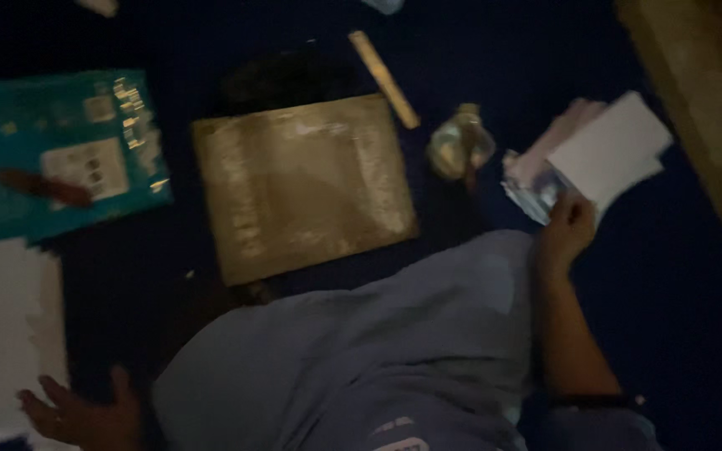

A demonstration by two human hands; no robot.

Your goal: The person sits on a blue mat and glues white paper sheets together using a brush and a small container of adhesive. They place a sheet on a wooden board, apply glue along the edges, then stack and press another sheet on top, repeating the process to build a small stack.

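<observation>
My right hand (568, 227) grips a stack of white paper sheets (612, 150) at the right, just past my bent knee in grey cloth (394, 334). My left hand (85, 413) rests at the bottom left with fingers spread, lying on the lower end of a long white paper strip (14, 326). A brown board (302, 184) lies flat on the dark floor in the middle, in front of my knee. The scene is dim and blurred.
A teal box or mat (52, 150) with a white label and a dark reddish tool sits at the left. A wooden ruler (384, 79) lies beyond the board. A crumpled clear wrapper (460, 144) sits between board and papers. A tan surface edge (704, 100) runs along the right.
</observation>
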